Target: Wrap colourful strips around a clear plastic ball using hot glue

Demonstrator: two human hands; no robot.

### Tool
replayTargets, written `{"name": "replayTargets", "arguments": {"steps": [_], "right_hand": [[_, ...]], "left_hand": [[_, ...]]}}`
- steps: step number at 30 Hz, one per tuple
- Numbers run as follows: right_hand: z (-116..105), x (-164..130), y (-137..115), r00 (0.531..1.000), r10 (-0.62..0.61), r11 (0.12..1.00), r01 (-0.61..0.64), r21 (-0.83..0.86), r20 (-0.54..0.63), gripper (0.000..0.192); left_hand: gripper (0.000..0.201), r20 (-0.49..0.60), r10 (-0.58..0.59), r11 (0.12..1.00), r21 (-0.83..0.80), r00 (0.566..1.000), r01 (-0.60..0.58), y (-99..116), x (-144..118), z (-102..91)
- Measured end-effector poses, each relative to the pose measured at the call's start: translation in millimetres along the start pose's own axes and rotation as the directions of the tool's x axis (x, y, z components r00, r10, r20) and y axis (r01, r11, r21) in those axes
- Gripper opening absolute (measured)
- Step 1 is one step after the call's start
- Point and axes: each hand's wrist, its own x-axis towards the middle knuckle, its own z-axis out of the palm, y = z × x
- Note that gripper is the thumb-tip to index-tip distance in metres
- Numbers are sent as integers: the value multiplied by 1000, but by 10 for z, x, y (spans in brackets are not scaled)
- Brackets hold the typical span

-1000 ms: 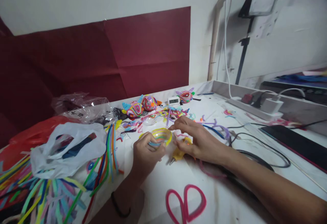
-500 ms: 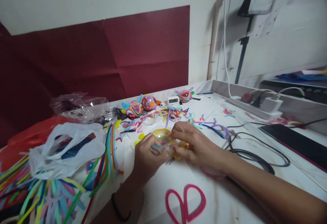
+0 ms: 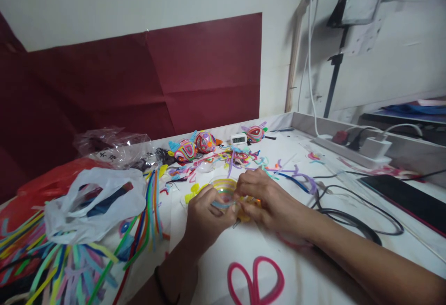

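Note:
Between my hands is a clear rounded plastic shell (image 3: pixel 223 184) lined with rings of yellow, orange and green pipe cleaner. My left hand (image 3: pixel 206 217) holds its left side, fingers curled round the edge. A light blue pipe cleaner (image 3: pixel 220 204) runs along the near rim, by my left fingertips. My right hand (image 3: pixel 266 200) is closed at the shell's right side, thumb and fingers pinched near the rim; what lies in the pinch is hidden. Yellow and orange pieces (image 3: pixel 251 200) show beneath my right fingers. Nearer to me lies a pink pipe cleaner bent into two loops (image 3: pixel 256 286).
Pipe cleaner bundles (image 3: pixel 75 268) and a white plastic bag (image 3: pixel 95 212) fill the left. Decorated balls (image 3: pixel 205 141) and a small digital clock (image 3: pixel 238 139) stand at the back. A phone (image 3: pixel 406 200), black cable (image 3: pixel 351 221) and power strip (image 3: pixel 351 152) lie right.
The view has shifted slightly, so the scene sits a little lower and further right. Both hands stay at the shell in nearly the same grip.

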Motion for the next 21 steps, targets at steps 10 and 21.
{"name": "replayTargets", "arguments": {"steps": [10, 21], "right_hand": [[-10, 3, -67, 997, 52, 998, -51, -25, 49, 11], [6, -22, -11, 997, 56, 998, -54, -37, 57, 10]], "left_hand": [[20, 19, 17, 999, 28, 1000, -17, -69, -37, 18], [17, 113, -69, 995, -59, 991, 77, -76, -35, 11]]}}
